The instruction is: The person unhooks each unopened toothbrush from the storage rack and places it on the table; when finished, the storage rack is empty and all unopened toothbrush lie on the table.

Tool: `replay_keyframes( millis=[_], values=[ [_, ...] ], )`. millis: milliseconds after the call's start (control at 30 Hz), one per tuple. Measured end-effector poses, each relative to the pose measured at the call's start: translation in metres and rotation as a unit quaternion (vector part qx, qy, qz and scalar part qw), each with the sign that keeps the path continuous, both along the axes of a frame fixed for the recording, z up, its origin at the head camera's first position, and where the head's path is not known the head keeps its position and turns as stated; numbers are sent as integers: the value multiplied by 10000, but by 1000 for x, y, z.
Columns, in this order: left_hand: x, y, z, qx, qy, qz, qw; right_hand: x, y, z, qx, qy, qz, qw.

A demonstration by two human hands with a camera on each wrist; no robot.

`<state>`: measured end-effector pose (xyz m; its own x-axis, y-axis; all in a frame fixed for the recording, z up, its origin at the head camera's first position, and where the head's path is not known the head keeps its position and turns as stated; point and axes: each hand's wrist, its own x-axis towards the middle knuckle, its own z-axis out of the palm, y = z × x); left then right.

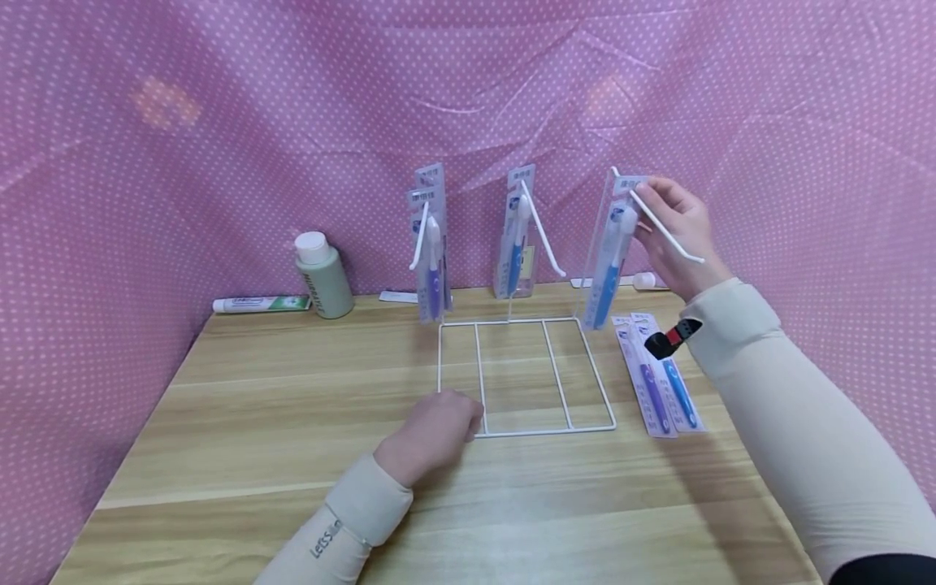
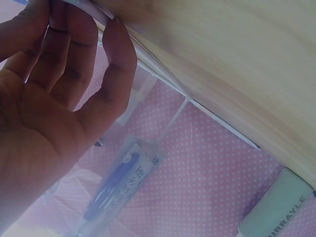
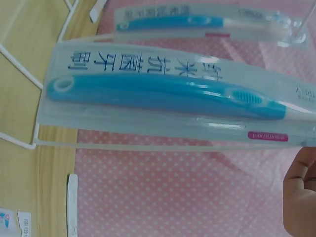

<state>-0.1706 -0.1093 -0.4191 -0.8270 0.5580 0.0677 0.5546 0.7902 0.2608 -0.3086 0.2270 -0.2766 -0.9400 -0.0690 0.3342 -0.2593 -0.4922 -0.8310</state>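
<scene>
A white wire display rack [image 1: 561,374] stands on the wooden table with three hooks along its back. My left hand [image 1: 439,426] grips the front left corner of its base, fingers curled at the wire. My right hand [image 1: 676,231] pinches the top of a blue packaged toothbrush [image 1: 610,260], which hangs upright at the right hook [image 1: 665,227]. This package's blue handle fills much of the right wrist view. Another blue packaged toothbrush [image 1: 516,244] hangs at the middle hook, and purple packaged toothbrushes [image 1: 433,276] hang at the left one.
Two packaged toothbrushes [image 1: 661,382] lie on the table right of the rack, under my right forearm. A green bottle [image 1: 327,280] with a white cap and a toothpaste tube [image 1: 259,305] are at the back left. A pink dotted curtain [image 1: 292,122] hangs behind.
</scene>
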Motion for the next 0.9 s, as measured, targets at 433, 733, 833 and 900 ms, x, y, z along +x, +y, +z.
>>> replay_keyframes(
  millis=[433, 733, 833, 900],
  values=[
    [3, 1, 3, -94, -25, 64, 9999, 56, 14, -6, 424, 657, -109, 9969],
    [3, 1, 6, -32, 85, 23, 10000, 94, 18, -7, 225, 1296, -100, 9913],
    [3, 2, 6, -38, 58, 26, 10000, 102, 22, -8, 131, 1428, 88, 9896],
    [3, 2, 6, -21, 45, 26, 10000, 108, 25, -7, -32, 1485, 264, 9885]
  ],
)
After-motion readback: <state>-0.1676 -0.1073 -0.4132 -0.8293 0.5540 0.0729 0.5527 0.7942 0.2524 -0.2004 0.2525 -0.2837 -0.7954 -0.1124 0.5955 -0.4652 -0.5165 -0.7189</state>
